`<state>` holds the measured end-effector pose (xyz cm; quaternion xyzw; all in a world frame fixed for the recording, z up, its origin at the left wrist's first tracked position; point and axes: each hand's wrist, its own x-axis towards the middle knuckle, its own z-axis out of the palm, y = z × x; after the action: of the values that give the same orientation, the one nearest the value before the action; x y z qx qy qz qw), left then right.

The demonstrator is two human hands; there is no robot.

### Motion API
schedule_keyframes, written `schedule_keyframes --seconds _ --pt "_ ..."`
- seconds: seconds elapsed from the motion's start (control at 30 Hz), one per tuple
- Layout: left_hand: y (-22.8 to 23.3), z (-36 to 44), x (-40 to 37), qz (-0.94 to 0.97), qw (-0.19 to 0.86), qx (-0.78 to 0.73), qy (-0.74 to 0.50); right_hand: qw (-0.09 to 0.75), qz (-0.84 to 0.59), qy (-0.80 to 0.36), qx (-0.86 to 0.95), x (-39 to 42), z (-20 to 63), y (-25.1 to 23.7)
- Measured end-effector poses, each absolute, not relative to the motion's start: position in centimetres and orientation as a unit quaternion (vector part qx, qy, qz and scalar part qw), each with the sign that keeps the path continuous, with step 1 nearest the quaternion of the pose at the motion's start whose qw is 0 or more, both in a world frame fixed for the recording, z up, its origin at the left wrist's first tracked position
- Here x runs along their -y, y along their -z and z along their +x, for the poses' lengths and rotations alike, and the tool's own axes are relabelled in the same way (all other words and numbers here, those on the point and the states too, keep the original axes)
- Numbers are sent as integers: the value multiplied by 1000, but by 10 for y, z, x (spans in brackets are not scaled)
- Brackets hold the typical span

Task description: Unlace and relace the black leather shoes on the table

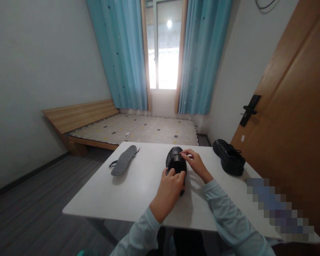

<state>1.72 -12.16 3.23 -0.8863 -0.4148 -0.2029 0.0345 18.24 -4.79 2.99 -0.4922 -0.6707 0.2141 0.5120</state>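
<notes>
head view: a black shoe (176,161) sits near the middle of a white table (117,199), toe pointing away from the person. the left hand (169,188) rests over the heel end, fingers curled down onto the opening, gripping the shoe. the right hand (196,163) pinches a thin dark lace (179,154) between thumb and forefinger at the top of the shoe, the other fingers loosely bent. a second black shoe (228,156) stands well apart toward the right edge of the table, and a grey insole (124,160) lies flat on the far left side, with a loose dark lace beside it.

the shoe looks leathery and fairly stiff in the sole, light enough for one hand, smooth and perhaps a little slick on the upper. the heel collar seems the surest hold, as the left hand has it; the lace is limp and thin and needs a fingertip pinch.
</notes>
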Motion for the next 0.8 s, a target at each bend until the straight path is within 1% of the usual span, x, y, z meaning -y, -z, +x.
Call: schedule_keyframes --seconds 0.17,0.33,0.63,0.8 --pt "-28 17 128 -876 36 426 222 547 -517 -208 624 42 188 -24" --pt "-22 17 136 -873 49 420 245 576 -530 -226 581 34 197 -15" --pt "-40 -4 123 -872 24 418 253 566 -548 -193 584 32 200 -10" --pt "-59 -33 110 -852 51 441 277 550 -561 -179 592 35 198 -13"
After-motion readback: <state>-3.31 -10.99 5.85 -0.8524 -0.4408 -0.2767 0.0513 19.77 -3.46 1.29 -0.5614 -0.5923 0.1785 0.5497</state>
